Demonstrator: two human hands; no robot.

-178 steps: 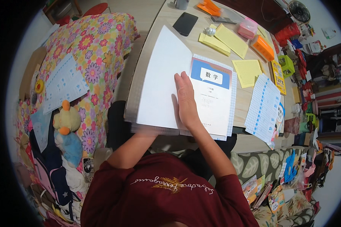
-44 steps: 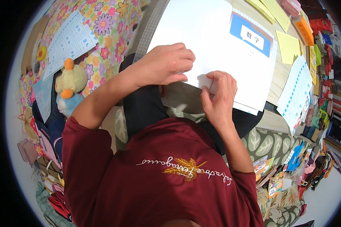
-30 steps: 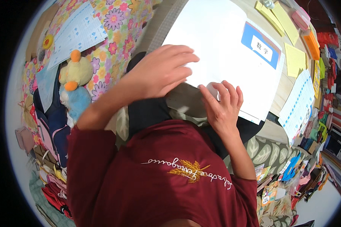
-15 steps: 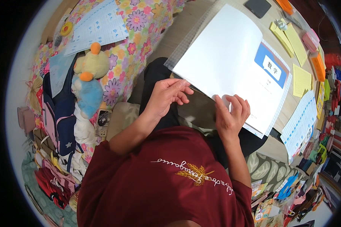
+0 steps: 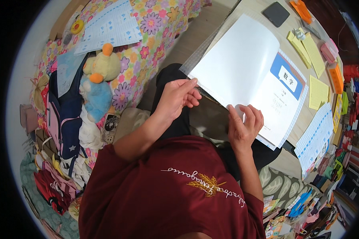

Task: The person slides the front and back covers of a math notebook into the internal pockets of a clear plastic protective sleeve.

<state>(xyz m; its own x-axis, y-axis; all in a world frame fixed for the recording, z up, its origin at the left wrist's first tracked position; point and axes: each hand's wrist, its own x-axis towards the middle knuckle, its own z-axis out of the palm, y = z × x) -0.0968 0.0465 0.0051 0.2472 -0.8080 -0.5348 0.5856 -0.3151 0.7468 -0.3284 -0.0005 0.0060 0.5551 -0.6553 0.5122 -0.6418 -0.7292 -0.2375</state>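
An open book (image 5: 285, 105) with a blue-topped title page lies at the table's near edge, its white inside cover (image 5: 237, 53) turned to the left. Clear plastic film (image 5: 193, 63) shows along the cover's outer edge. My left hand (image 5: 179, 97) pinches the cover's lower left corner, thumb and forefinger together, other fingers curled. At the lower edge near the spine, my right hand (image 5: 245, 125) has its thumb and curved fingers around the book's edge. A small pale curl shows between them; I cannot tell whether it is paper or film.
On the table (image 5: 293, 129) are a black phone (image 5: 276, 14), yellow paper pads (image 5: 318, 92), an orange box (image 5: 335, 78), a pink case (image 5: 329, 51) and checked sheets (image 5: 315, 133). At left, a flowered bed (image 5: 151, 49) holds plush toys (image 5: 95, 97) and a backpack (image 5: 68, 127).
The view has shifted slightly, moving the table and bed a little right and down in the picture. Both hands keep nearly the same places at the book.
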